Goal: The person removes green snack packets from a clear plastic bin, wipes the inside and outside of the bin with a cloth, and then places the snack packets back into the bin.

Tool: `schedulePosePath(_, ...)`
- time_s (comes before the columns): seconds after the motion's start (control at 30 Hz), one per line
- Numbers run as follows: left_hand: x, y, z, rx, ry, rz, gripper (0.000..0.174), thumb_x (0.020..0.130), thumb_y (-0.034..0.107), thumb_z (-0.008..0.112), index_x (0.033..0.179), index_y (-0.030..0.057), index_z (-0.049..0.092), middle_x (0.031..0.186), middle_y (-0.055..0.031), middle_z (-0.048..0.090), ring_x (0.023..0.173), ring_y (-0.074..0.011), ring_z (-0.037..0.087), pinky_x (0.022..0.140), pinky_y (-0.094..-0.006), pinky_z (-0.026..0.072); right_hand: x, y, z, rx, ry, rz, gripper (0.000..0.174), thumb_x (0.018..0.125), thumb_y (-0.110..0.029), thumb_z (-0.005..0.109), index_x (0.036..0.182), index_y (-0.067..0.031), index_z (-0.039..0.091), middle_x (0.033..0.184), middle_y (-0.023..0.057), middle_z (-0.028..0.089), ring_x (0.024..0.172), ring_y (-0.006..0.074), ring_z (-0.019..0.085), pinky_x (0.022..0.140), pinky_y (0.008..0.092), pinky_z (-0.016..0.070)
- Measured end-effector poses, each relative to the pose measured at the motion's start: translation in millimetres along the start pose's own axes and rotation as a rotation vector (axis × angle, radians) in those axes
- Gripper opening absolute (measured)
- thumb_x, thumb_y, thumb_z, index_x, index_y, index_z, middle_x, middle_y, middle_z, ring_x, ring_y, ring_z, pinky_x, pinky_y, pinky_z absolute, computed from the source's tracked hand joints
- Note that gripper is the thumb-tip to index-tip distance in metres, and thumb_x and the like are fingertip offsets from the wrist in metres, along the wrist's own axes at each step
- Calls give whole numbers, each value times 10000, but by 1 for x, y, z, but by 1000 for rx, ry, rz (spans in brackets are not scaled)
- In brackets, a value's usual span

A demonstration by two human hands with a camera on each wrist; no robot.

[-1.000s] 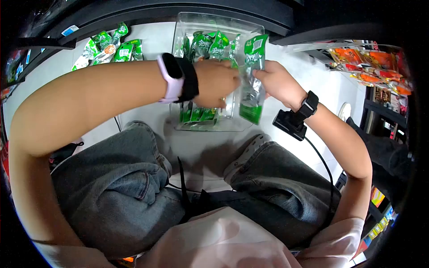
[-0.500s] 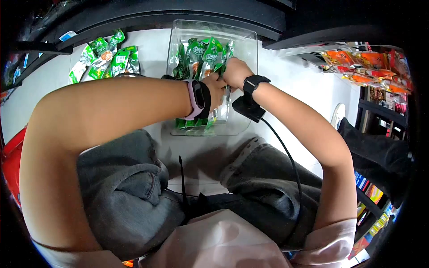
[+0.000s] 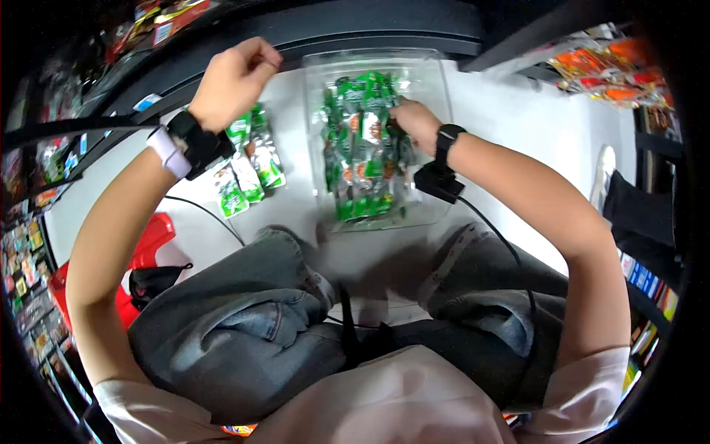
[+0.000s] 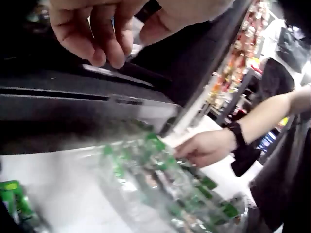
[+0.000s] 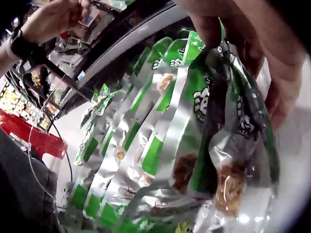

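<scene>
A clear plastic bin [image 3: 435, 211] on the white floor holds rows of green-and-silver snack packets [image 3: 366, 152]. My right hand [image 3: 418, 124] is at the bin's right side, pinching the upper end of the end snack packet [image 5: 231, 170] in the right wrist view. Other packets stand packed beside it, their green tops facing up. Raised to the left of the bin, my left hand [image 3: 235, 83] has loosely bent fingers and nothing in them; the left wrist view shows these fingers [image 4: 106, 34] hanging apart. Below it, several loose green packets [image 3: 251, 174] lie on the floor, partly hidden by the left wrist.
A black shelf base [image 3: 384, 33] runs behind the bin. Orange packets [image 3: 610, 70] hang on the right-hand shelving. At the left are a red plastic object [image 3: 154, 235] and a black cable [image 3: 211, 214]. Another person's white shoe [image 3: 605, 166] shows at the right.
My left hand has left the bin and moved up and left. The right hand has lowered a packet from outside the bin's edge into its right side. The head view has shifted left.
</scene>
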State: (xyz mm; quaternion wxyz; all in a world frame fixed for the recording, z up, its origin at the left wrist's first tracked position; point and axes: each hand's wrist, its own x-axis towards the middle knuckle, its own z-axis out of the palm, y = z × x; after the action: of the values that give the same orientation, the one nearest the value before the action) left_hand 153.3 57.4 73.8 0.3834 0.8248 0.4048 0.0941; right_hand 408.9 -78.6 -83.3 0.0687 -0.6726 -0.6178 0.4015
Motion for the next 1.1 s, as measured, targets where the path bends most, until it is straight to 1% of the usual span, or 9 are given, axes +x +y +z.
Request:
schedulePosePath(0.1, -8, -50, -12, 271, 25, -282, 157, 776, 61, 513, 907, -1, 574, 798, -80, 620, 694, -146, 574, 639, -277, 453, -28, -70, -30, 899, 34, 545, 308, 824, -137, 446, 1044, 71, 503, 946, 164, 565, 859, 227, 557, 782, 338, 444)
schedulePosePath(0.13, -9, -75, -11, 376, -14, -276, 169, 762, 80, 533, 904, 4, 584, 820, -99, 628, 704, -185, 592, 650, -303, 465, -32, -75, -35, 913, -16, 514, 354, 832, -155, 432, 1104, 71, 449, 982, 158, 547, 896, 220, 546, 783, 359, 432)
schedulePosePath(0.23, -18, -112, -3, 501, -133, -184, 225, 706, 108, 589, 906, 5, 589, 853, -146, 627, 786, -288, 612, 724, -357, 482, -28, -68, -25, 894, 118, 581, 330, 826, -185, 445, 1051, 53, 486, 932, 150, 555, 860, 216, 548, 698, 363, 441)
schedulePosePath(0.27, -21, -114, -4, 539, -172, -112, 285, 675, 92, 615, 948, 20, 577, 918, -151, 610, 850, -299, 596, 763, -361, 476, -27, -63, -28, 846, 9, 538, 327, 812, -174, 458, 1036, 63, 486, 908, 147, 555, 856, 212, 543, 669, 372, 436)
schedulePosePath(0.5, -16, -148, 6, 683, -500, 193, 464, 624, 20, 644, 1069, 57, 516, 1115, -165, 524, 1031, -321, 507, 886, -376, 422, -35, -42, -4, 744, 191, 372, 489, 776, -200, 508, 1142, 106, 398, 1029, 209, 554, 958, 272, 549, 812, 350, 421)
schedulePosePath(0.63, -5, -148, 12, 709, -524, -35, 485, 636, 18, 663, 1092, 80, 509, 1064, -140, 532, 1041, -304, 499, 886, -366, 417, -52, -71, -22, 555, 148, 356, 634, 754, -191, 536, 1253, 110, 287, 1124, 248, 515, 1035, 283, 528, 869, 332, 406)
schedulePosePath(0.83, 4, -151, 5, 859, -568, 85, 272, 583, 77, 673, 848, 104, 620, 905, -139, 577, 910, -304, 561, 764, -369, 464, -53, -68, -23, 522, 169, 292, 678, 759, -170, 532, 1287, 126, 228, 1128, 255, 511, 1014, 290, 540, 853, 324, 418)
schedulePosePath(0.97, 11, -148, -22, 457, -713, 167, 171, 558, 72, 682, 690, 59, 574, 740, -93, 623, 747, -244, 609, 646, -340, 460, -57, -72, -29, 507, 247, 357, 642, 765, -150, 512, 1277, 131, 245, 1115, 267, 515, 1003, 295, 547, 847, 316, 421)
schedulePosePath(1.1, 18, -114, -49, 110, -814, -116, 126, 551, -21, 605, 571, 11, 484, 660, -95, 614, 764, -169, 634, 621, -290, 478, -57, -74, -36, 461, 191, 366, 642, 766, -139, 507, 1276, 141, 236, 1119, 278, 511, 1008, 291, 547, 838, 312, 428)
